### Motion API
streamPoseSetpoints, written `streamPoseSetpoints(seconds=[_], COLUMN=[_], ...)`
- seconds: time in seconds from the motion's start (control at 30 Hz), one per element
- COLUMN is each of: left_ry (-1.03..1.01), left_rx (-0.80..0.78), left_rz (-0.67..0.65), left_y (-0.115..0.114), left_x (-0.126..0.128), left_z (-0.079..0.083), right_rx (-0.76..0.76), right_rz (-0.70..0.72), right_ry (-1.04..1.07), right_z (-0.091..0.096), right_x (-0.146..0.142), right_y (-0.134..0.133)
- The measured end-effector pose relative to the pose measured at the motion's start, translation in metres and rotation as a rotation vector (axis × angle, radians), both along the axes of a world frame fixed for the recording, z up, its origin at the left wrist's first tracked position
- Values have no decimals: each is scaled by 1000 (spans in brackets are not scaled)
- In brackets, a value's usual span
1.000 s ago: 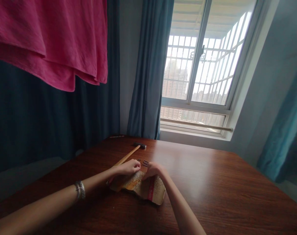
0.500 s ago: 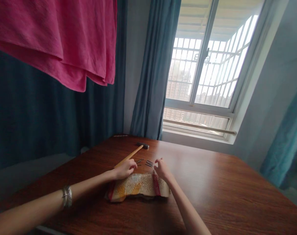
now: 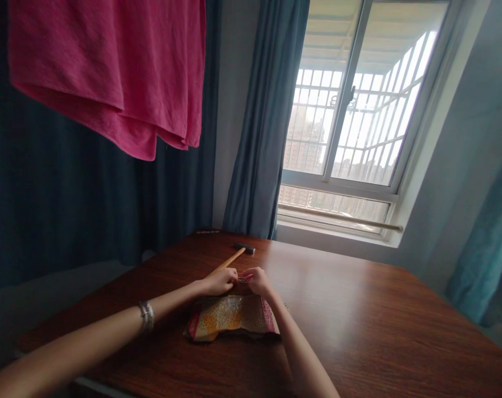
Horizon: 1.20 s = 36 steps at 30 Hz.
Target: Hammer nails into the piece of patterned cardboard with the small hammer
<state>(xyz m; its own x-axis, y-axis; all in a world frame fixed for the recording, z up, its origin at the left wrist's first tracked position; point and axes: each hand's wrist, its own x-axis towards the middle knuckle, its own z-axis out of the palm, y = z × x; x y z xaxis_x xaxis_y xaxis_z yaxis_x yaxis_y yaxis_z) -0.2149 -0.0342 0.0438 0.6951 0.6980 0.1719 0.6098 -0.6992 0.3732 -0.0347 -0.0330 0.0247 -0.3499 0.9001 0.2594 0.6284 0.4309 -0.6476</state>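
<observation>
My left hand and my right hand come together over the table, just past a piece of patterned cardboard. Between their fingertips is a small bunch of thin metal rods, nail-like but too small to name surely. Both hands have their fingers closed at the rods' ends. The cardboard is tan with orange and red patches and many small dark spots, and my right forearm covers its right end. A hammer lies beyond my left hand, its wooden handle running back toward that hand.
The brown wooden table reaches to the wall under a barred window. A pink cloth hangs at the upper left in front of dark blue curtains. A bracelet is on my left wrist.
My hands have moved toward each other and closed in on the metal rods, which lay spread on the table between them. The view has shifted slightly; hammer and cardboard stay put.
</observation>
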Motion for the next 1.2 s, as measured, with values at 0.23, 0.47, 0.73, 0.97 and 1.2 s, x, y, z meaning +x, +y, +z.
streamPoseSetpoints(seconds=[0.23, 0.47, 0.73, 0.97, 1.2], left_ry=[-27, 29, 185, 178, 49], left_rx=[-34, -140, -7, 0, 44], left_rz=[45, -77, -134, -190, -100], left_y=[-32, -75, -86, -79, -80], left_x=[-26, -29, 3, 9, 2], left_z=[17, 33, 18, 13, -17], right_rx=[37, 95, 160, 110, -156], right_rz=[-16, 93, 51, -14, 181], right_ry=[-20, -281, -518, -608, -585], right_z=[14, 20, 15, 28, 35], right_x=[52, 78, 66, 49, 39], right_y=[-32, -97, -103, -91, -63])
